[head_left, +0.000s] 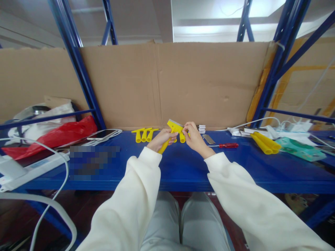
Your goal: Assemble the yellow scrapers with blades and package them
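My left hand (164, 138) is closed around the handle of a yellow scraper (173, 126), which is tilted with a thin pale blade along its top edge. The fingers of my right hand (193, 135) are pinched together at the right end of the scraper's head; anything small between them is hidden. Behind my hands stand more yellow scraper parts (182, 138), partly covered. Three yellow T-shaped scraper handles (143, 135) stand left of my left hand. To the right of my right hand lie a grey metal plate (209, 139) and a screwdriver with a red handle (228, 145).
A stack of light strips (201, 129) lies behind my right hand. Yellow tubes (265, 143) and a green packet (300, 149) lie on the blue bench (183, 167) at right. Cables, a phone (101, 135) and a red bag (60, 137) are at left. Cardboard (204, 80) closes the back.
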Tool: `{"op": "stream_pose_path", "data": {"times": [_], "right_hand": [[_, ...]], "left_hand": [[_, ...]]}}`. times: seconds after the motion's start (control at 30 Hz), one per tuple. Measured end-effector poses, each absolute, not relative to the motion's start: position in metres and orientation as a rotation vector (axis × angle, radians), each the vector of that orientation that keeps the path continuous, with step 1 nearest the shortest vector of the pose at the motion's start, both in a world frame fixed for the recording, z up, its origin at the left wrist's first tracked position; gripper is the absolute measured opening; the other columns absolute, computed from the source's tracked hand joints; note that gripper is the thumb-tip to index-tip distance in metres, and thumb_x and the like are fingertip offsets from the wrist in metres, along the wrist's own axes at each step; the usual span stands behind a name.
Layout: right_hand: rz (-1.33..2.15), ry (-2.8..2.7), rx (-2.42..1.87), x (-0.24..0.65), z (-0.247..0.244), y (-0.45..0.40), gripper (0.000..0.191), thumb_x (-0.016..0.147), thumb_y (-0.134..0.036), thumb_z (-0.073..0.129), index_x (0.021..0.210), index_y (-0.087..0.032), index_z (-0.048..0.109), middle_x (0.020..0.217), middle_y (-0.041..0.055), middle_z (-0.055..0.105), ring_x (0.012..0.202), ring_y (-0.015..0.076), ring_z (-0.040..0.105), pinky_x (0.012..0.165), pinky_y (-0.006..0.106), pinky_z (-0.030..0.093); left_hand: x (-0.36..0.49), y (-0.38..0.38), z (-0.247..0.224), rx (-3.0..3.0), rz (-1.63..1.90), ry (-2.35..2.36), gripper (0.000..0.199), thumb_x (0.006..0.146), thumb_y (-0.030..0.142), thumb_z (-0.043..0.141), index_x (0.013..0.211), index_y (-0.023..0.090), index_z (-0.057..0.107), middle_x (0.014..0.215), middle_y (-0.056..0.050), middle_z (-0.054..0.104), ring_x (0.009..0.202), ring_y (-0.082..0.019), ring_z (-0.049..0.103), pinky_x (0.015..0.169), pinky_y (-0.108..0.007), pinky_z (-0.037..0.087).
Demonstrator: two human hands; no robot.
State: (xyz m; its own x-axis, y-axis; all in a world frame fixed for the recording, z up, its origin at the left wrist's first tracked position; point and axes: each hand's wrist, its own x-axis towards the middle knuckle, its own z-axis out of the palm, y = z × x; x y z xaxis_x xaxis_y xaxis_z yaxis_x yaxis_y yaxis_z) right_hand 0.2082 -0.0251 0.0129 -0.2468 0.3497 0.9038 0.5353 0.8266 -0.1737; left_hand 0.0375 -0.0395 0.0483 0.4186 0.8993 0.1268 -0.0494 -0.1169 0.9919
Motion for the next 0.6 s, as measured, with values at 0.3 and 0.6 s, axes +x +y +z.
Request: {"op": "stream_pose_path", "data": {"times": [0.3,0.6], "right_hand": [[-0.124,-1.829,-0.689,0.209,0.010,-0.019,0.014,0.084,-0.012,0.046,0.078,-0.024,0.044,0.092,0.0076,0.054,0.093,0.0226,0.053,0.087,0.041,0.046],[0.032,-1.649,-0.816,0.212,0.001,-0.003,0.016,0.077,-0.021,0.060,0.089,-0.023,0.049,0.103,0.0080,0.057,0.104,0.0240,0.054,0.099,0.046,0.043]], "left_hand": [[0.043,-0.042,0.049,1.426,0.972,0.864,0.030,0.085,0.008,0.062,0.063,0.018,0.044,0.044,0.006,0.041,0.033,-0.003,0.033,0.036,-0.016,0.023],[0.042,-0.043,0.051,1.411,0.948,0.852,0.030,0.085,0.007,0.061,0.063,0.018,0.043,0.044,0.007,0.040,0.033,-0.004,0.034,0.036,-0.016,0.024]]}}
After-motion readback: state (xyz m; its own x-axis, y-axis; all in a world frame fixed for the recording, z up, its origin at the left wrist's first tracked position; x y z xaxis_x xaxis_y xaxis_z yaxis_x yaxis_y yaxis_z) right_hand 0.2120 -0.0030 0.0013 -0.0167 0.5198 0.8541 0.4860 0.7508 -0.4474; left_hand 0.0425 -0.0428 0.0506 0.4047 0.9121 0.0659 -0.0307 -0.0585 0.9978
